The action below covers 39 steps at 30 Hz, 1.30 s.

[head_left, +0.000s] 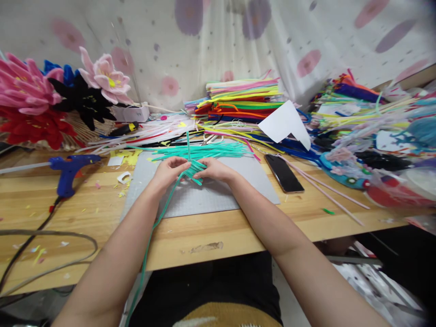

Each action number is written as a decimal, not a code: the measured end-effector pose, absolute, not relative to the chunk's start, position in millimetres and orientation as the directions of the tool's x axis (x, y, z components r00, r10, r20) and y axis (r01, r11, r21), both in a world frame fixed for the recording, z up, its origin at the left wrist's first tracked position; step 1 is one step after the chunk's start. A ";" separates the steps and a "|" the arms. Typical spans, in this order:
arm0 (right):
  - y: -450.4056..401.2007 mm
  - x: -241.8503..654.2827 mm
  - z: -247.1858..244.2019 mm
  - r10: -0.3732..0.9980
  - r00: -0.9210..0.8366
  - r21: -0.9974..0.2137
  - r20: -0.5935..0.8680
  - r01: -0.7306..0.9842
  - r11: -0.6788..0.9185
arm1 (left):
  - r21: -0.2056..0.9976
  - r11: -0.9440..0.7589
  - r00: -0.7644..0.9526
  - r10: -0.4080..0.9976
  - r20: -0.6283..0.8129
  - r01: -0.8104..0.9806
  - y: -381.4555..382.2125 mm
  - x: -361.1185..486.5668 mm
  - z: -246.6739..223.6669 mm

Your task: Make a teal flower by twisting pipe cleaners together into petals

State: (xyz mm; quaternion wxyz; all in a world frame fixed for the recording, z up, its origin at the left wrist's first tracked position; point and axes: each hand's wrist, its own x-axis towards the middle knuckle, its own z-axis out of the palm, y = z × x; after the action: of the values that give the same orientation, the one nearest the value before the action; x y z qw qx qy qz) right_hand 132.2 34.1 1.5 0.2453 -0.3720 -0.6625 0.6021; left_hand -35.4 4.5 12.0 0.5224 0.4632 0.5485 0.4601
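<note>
Over the grey cutting mat (200, 200), both hands hold a small woven piece of teal strips (195, 171). My left hand (172, 171) pinches its left side, near one strip that stands upright. The fingers of my right hand (213, 170) are closed on its right side. A long teal strand runs from the piece down past my left forearm and over the table's front edge. Behind the hands, a row of loose teal pipe cleaners (225, 149) lies across the back of the mat.
A blue glue gun (70, 171) with its cord lies at the left, below fuzzy flowers (86, 100). Right of the mat are a black phone (284, 173) and pink stems (327, 193). Colourful pipe cleaner bundles (243, 97) and white paper (286, 123) stand behind.
</note>
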 end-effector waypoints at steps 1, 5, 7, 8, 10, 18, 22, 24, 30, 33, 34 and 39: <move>32.8 131.3 2.1 0.780 -0.613 -0.982 -0.126 0.188 -0.011 | 0.991 0.132 -0.040 0.991 -0.130 0.031 5.1 -35.8 11.6; 33.8 126.8 -0.1 0.794 -0.594 -0.990 -0.128 0.118 -0.071 | 0.993 0.054 -0.120 0.992 -0.041 0.105 13.3 -38.4 0.0; 37.2 125.5 -3.9 0.826 -0.544 -0.989 -0.146 0.108 -0.104 | 0.987 0.003 -0.127 0.992 0.018 0.159 18.8 -40.6 -8.9; 38.9 125.3 -6.0 0.838 -0.523 -0.987 -0.156 0.111 -0.115 | 0.980 -0.033 -0.130 0.990 0.060 0.198 21.1 -41.6 -12.9; 41.1 125.7 -9.4 0.844 -0.512 -0.986 -0.162 0.116 -0.119 | 0.963 -0.081 -0.122 0.986 0.116 0.256 23.6 -42.6 -18.2; 38.9 127.9 -7.0 0.806 -0.586 -0.996 -0.081 0.085 -0.039 | 1.000 0.003 -0.119 0.993 0.001 0.031 16.5 -34.8 -13.6; 38.6 128.0 -4.8 0.797 -0.593 -0.993 -0.116 0.064 -0.097 | 0.995 -0.033 -0.186 0.981 0.050 0.093 19.7 -36.3 -14.8; 39.2 128.1 -5.5 0.809 -0.577 -0.994 -0.111 0.049 -0.101 | 0.992 -0.045 -0.210 0.975 0.069 0.116 20.6 -37.8 -14.8; 44.1 124.7 -13.8 0.875 -0.477 -0.996 -0.084 0.044 -0.072 | 0.997 0.066 -0.153 0.986 -0.071 -0.042 15.6 -37.3 -8.7; 47.5 124.5 -18.1 0.904 -0.419 -0.995 -0.090 0.070 -0.066 | 0.993 0.115 -0.136 0.984 -0.115 -0.014 15.0 -38.3 -7.6; 49.1 125.7 -19.5 0.920 -0.385 -0.995 -0.071 0.096 -0.037 | 0.993 0.114 -0.156 0.981 -0.113 -0.002 15.6 -39.4 -7.7; 59.8 142.6 -25.9 0.952 -0.120 -0.815 0.283 0.494 0.305 | 0.993 0.117 -0.330 0.938 -0.110 0.003 20.6 -48.4 -7.4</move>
State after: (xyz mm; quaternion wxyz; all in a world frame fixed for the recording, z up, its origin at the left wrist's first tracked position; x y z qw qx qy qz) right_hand 142.6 59.8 -25.9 0.4118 -0.5199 -0.6948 0.2780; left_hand -48.4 20.6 -7.4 0.4317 0.3854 0.6102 0.5411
